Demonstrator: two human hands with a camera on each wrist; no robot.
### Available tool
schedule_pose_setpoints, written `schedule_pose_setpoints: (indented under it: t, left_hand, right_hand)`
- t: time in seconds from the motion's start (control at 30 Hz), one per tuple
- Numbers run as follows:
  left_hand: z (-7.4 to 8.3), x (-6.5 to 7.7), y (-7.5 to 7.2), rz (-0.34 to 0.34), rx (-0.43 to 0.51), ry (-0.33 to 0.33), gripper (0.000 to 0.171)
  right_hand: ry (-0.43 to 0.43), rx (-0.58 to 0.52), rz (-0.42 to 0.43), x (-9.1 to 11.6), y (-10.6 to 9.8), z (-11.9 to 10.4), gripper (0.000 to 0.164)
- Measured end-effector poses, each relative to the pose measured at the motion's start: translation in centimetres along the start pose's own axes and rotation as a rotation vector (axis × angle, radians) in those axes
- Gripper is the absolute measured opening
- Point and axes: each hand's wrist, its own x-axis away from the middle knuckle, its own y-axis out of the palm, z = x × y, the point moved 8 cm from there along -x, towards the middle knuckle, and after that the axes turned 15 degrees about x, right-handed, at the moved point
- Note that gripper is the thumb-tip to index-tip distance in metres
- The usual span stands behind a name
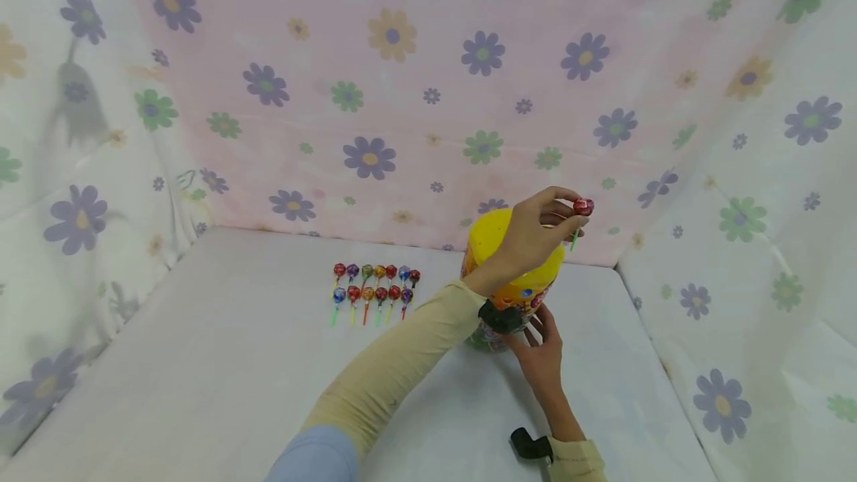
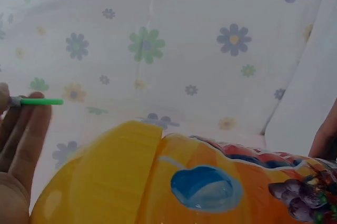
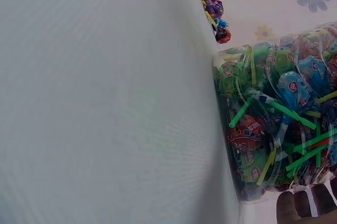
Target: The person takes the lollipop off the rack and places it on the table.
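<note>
My left hand [image 1: 535,233] pinches a red-wrapped lollipop [image 1: 583,207] by its green stick [image 2: 45,101], above the right side of a big candy jar [image 1: 529,292]. The jar has a yellow lid [image 2: 105,166] and an orange label. Its clear lower part holds many wrapped lollipops [image 3: 295,90] with coloured sticks. Low on the jar's near right side, my right hand [image 1: 542,355] grips it, thumb and fingers spread round the wall. Only some of those fingers [image 3: 303,203] show in the right wrist view. My left forearm hides part of the jar.
Left of the jar, several lollipops lie in two rows, a back row [image 1: 379,271] and a front row [image 1: 367,294], sticks toward me. The white table [image 1: 234,363] is bounded by flower-print cloth [image 1: 428,117] at the back and both sides.
</note>
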Motion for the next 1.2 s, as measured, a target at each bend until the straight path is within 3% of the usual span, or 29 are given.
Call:
schedule_pose_setpoints:
  t: [0.17, 0.37, 0.5, 0.67, 0.77, 0.93, 1.2]
  left_hand:
    - [0.9, 1.8, -0.7, -0.006, 0.143, 0.099, 0.027]
    - [1.9, 5.3, -2.8, 0.048, 0.124, 0.102, 0.028]
    - [2.3, 8.0, -5.3, 0.081, 0.074, 0.094, 0.027]
    - [2.4, 11.8, -9.7, 0.157, 0.02, 0.092, 0.028]
    - [1.7, 14.6, -12.8, 0.225, 0.005, 0.065, 0.031]
    - [0.0, 19.4, -17.6, 0.312, -0.027, -0.046, 0.034]
    - [-2.6, 26.1, -24.3, 0.432, -0.178, -0.231, 0.04]
  right_hand:
    - [0.009, 0.009, 0.0, 0.0, 0.0, 0.0, 0.083]
    - [0.047, 0.017, -0.024, 0.3, 0.0, -0.9, 0.084]
    - [0.061, 0.021, -0.035, 0.9, -0.4, -2.6, 0.084]
    - [0.067, 0.04, -0.04, 1.4, -0.6, -3.7, 0.081]
    - [0.059, 0.036, -0.043, 1.5, -0.6, -4.0, 0.081]
    - [0.047, 0.022, -0.043, 1.5, -0.5, -4.1, 0.082]
    - [0.049, 0.031, -0.029, 0.4, 0.3, -0.1, 0.086]
